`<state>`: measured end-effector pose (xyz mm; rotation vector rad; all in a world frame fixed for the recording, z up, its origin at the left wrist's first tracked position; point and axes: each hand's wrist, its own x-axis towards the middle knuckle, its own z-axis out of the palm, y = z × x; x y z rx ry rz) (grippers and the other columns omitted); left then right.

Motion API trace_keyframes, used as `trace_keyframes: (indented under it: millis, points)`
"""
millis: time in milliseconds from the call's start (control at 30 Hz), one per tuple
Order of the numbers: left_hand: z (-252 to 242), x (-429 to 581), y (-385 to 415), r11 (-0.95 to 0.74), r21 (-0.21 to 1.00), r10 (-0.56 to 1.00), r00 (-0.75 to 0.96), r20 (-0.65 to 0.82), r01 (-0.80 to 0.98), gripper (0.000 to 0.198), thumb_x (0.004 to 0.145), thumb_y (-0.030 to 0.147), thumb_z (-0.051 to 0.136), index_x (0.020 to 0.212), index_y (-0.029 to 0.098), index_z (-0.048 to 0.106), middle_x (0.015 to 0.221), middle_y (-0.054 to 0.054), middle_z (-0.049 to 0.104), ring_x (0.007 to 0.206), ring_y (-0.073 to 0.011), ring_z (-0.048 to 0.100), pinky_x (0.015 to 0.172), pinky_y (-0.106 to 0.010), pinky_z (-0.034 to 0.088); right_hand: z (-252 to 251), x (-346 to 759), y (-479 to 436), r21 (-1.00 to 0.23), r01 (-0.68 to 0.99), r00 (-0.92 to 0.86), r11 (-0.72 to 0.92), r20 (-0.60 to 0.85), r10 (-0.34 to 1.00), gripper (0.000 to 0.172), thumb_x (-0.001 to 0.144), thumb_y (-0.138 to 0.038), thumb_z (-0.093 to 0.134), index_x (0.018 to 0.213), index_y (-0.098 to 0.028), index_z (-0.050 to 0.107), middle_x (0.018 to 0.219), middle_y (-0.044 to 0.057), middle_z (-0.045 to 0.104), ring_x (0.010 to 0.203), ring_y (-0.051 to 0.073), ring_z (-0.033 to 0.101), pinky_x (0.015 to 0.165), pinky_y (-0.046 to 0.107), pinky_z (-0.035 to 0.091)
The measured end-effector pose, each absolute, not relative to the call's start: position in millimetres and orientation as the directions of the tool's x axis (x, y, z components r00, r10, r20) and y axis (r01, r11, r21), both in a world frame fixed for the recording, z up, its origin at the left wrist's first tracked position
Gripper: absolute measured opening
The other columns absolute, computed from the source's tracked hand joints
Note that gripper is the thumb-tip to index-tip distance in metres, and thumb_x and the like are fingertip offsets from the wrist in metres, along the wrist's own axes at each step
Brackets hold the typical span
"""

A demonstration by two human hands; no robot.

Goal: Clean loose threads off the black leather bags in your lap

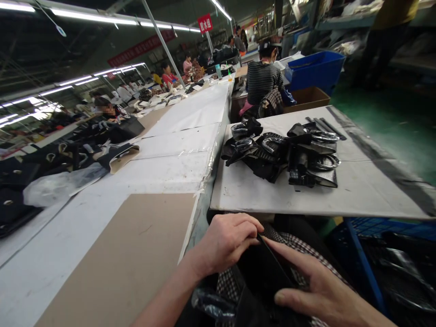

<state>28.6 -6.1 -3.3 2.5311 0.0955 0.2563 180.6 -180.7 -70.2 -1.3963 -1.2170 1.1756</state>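
Note:
Low in the view, both my hands work on a black flat piece (269,277) lying on my lap over a checked cloth (296,245). My left hand (225,243) curls its fingers over the piece's upper edge and grips it. My right hand (316,286) lies across the piece with fingers stretched and the thumb pressed against its lower side, pinching it. On the white board (357,190) just beyond my hands lies a heap of black shiny pieces (286,154).
A long white conveyor table (163,168) with a brown cardboard sheet (129,259) runs along my left. Dark material and a plastic bag (57,186) sit at its left. A person in a striped top (264,81) sits ahead. A blue crate (315,68) stands beyond; blue bins (391,268) at lower right.

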Motion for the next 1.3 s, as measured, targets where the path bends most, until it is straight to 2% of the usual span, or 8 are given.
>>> trace_keyframes:
  millis: [200, 500, 667, 867, 967, 1067, 1167, 1300]
  points:
    - [-18.2, 30.4, -13.5, -0.818, 0.565, 0.291, 0.923, 0.253, 0.103, 0.009, 0.091, 0.013, 0.054, 0.086, 0.017, 0.059, 0.094, -0.003, 0.067, 0.086, -0.0144, 0.063, 0.079, -0.024, 0.049, -69.3, 187.7, -179.5, -0.991, 0.092, 0.024, -0.101, -0.099, 0.995, 0.062, 0.084, -0.033, 0.071, 0.141, -0.027, 0.047, 0.142, 0.006, 0.050, 0.132, 0.028, 0.044, 0.114, 0.046, 0.030]
    - [-23.5, 41.7, -30.0, -0.780, 0.540, 0.484, 0.853, 0.196, 0.318, 0.013, 0.087, 0.009, 0.062, 0.080, 0.018, 0.054, 0.085, 0.001, 0.064, 0.076, -0.0149, 0.060, 0.072, -0.025, 0.044, -62.7, 179.6, -183.6, -0.857, 0.512, 0.078, 0.063, 0.119, 0.990, 0.054, 0.094, -0.020, 0.048, 0.147, -0.027, 0.037, 0.142, 0.004, 0.049, 0.129, 0.024, 0.047, 0.107, 0.036, 0.043]
    - [-22.3, 45.3, -37.6, -0.771, 0.524, 0.533, 0.817, 0.220, 0.362, 0.014, 0.087, 0.009, 0.061, 0.079, 0.018, 0.054, 0.084, 0.001, 0.064, 0.076, -0.0150, 0.060, 0.073, -0.025, 0.042, -74.3, 169.7, -179.0, -0.734, 0.679, 0.125, 0.023, 0.146, 0.981, 0.038, 0.097, -0.022, 0.039, 0.131, -0.013, 0.052, 0.115, 0.014, 0.069, 0.100, 0.028, 0.069, 0.084, 0.038, 0.061]
    - [-22.7, 46.5, -37.5, -0.738, 0.560, 0.550, 0.816, 0.178, 0.376, 0.015, 0.085, 0.009, 0.064, 0.077, 0.019, 0.054, 0.083, 0.001, 0.065, 0.076, -0.0154, 0.060, 0.072, -0.025, 0.042, -82.5, 175.4, -180.0, -0.558, 0.811, 0.004, 0.178, 0.309, 0.951, 0.041, 0.097, -0.015, 0.025, 0.124, -0.002, 0.053, 0.098, 0.019, 0.072, 0.077, 0.031, 0.073, 0.059, 0.041, 0.063]
    - [-23.2, 43.5, -35.7, -0.739, 0.588, 0.526, 0.828, 0.196, 0.330, 0.017, 0.083, 0.009, 0.066, 0.076, 0.019, 0.054, 0.083, 0.002, 0.064, 0.075, -0.0146, 0.059, 0.071, -0.025, 0.042, -72.1, 180.8, -179.2, -0.623, 0.764, -0.033, 0.167, 0.220, 0.975, 0.042, 0.098, -0.017, 0.024, 0.125, -0.005, 0.054, 0.089, 0.014, 0.073, 0.076, 0.028, 0.073, 0.069, 0.041, 0.063]
    - [-24.1, 39.2, -35.2, -0.733, 0.618, 0.515, 0.825, 0.232, 0.284, 0.018, 0.082, 0.007, 0.065, 0.075, 0.019, 0.053, 0.083, 0.002, 0.064, 0.075, -0.0142, 0.059, 0.070, -0.024, 0.043, -62.7, 181.0, -171.5, -0.722, 0.687, 0.003, 0.077, 0.109, 0.994, 0.040, 0.099, -0.021, 0.032, 0.132, -0.010, 0.051, 0.104, 0.013, 0.071, 0.092, 0.026, 0.071, 0.083, 0.039, 0.059]
    - [-24.0, 35.0, -35.5, -0.734, 0.636, 0.496, 0.828, 0.263, 0.238, 0.019, 0.082, 0.006, 0.063, 0.075, 0.019, 0.051, 0.083, 0.001, 0.064, 0.076, -0.0142, 0.060, 0.070, -0.024, 0.044, -64.1, 176.3, -158.9, -0.805, 0.586, 0.041, 0.096, 0.148, 0.988, 0.041, 0.099, -0.021, 0.033, 0.136, -0.013, 0.047, 0.119, 0.012, 0.067, 0.106, 0.023, 0.066, 0.088, 0.034, 0.056]
    - [-20.2, 30.0, -34.6, -0.716, 0.675, 0.472, 0.837, 0.277, 0.180, 0.017, 0.084, 0.005, 0.062, 0.077, 0.019, 0.052, 0.087, 0.000, 0.064, 0.079, -0.0143, 0.061, 0.073, -0.024, 0.047, -81.0, 168.5, -148.9, -0.838, 0.531, 0.071, 0.130, 0.197, 0.978, 0.044, 0.096, -0.017, 0.030, 0.137, -0.016, 0.046, 0.113, 0.009, 0.070, 0.099, 0.022, 0.068, 0.084, 0.033, 0.057]
